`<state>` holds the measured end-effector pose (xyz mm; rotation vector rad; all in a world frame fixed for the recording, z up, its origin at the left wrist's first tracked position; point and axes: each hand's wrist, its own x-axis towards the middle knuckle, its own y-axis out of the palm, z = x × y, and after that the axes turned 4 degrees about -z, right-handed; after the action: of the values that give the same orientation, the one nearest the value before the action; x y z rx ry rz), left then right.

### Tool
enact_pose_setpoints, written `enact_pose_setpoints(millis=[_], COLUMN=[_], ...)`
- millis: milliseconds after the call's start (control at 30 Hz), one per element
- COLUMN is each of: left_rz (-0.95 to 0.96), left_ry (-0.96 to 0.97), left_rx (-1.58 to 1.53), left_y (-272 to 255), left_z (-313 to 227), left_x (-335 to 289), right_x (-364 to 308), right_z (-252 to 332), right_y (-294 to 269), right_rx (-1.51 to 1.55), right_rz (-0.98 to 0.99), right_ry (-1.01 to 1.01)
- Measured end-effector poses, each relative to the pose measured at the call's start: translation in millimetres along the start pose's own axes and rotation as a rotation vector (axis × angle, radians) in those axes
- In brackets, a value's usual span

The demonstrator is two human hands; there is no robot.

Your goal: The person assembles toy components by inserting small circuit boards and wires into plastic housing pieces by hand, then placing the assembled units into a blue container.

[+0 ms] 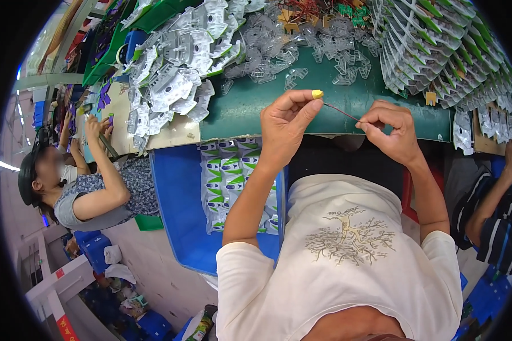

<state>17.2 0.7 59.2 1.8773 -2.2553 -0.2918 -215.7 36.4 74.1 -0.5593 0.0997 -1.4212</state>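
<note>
A thin dark-red wire [341, 112] stretches between my two hands above the front of the green work surface [242, 108]. My left hand [287, 125] pinches one end between thumb and index finger. At that fingertip sits a small yellow piece [317, 94]; whether it is a finger wrap or a part on the wire, I cannot tell. My right hand [391, 128] closes thumb and index finger on the wire's other end, the remaining fingers curled. Beyond the hands lie loose clear plastic pieces [296, 74] and a tangle of red wires [310, 14] with small yellowish and green parts.
White-and-green plastic housings [173, 85] are heaped at left; similar ones [438, 51] stand stacked at right. A blue bin [179, 210] holding packed white-and-green items is beside my left arm. One person [96, 187] works at left; another person's arm [498, 184] is at right.
</note>
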Motion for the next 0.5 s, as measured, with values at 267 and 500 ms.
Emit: enact_pose_setpoints(millis=[267,500], left_rz=[-0.139,-0.157], left_ry=[0.139,0.111], left_rx=[0.013,0.133], left_y=[19.6,8.9], left_z=[10.8,27.0], left_x=[-11.6,-18.5], right_x=[22.6,20.9], right_z=[20.8,18.6], right_y=[38.1,47.7], right_rx=[0.477,-0.045], right_rz=[-0.027,-0.045], right_ry=[0.370,0.037])
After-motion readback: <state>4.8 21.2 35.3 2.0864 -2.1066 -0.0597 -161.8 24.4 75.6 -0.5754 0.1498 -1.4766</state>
